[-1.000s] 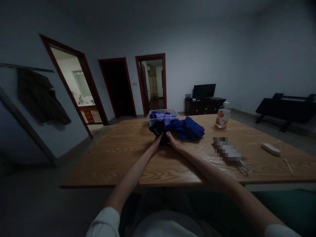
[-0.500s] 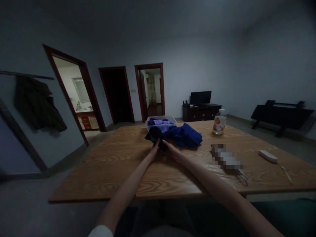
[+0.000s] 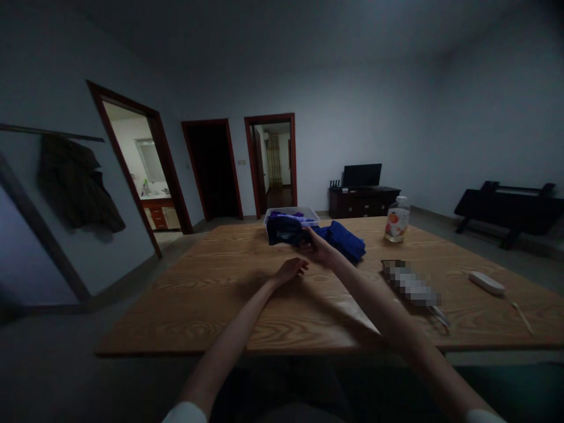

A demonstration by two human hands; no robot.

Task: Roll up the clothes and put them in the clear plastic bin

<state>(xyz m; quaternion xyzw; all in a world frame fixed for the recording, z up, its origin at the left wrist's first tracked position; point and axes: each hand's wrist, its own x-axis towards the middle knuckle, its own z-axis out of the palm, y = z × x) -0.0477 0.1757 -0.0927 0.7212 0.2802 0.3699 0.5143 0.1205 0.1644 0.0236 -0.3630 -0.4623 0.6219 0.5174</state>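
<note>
My right hand [image 3: 318,248] is closed on the near right end of a dark navy folded cloth [image 3: 284,231], which is raised in front of the clear plastic bin [image 3: 308,216]. Purple and lilac cloth [image 3: 282,215] fills the bin, partly hidden behind the navy piece. Below and apart from the cloth, my left hand [image 3: 289,271] hovers low over the table with its fingers loosely bent and nothing in them. A bright blue garment [image 3: 346,239] lies bunched on the table, just right of the bin and behind my right hand.
On the right of the wooden table [image 3: 185,294] stand a bottle with a fruit label [image 3: 396,222], a blurred-out item with a strap [image 3: 412,285], a white oblong case [image 3: 486,283] and a thin pale stick [image 3: 523,319]. The near table edge runs below my forearms.
Both hands were on the dark cloth. The left has let go and drawn back toward me, while the right has lifted the cloth up and forward to the bin's front.
</note>
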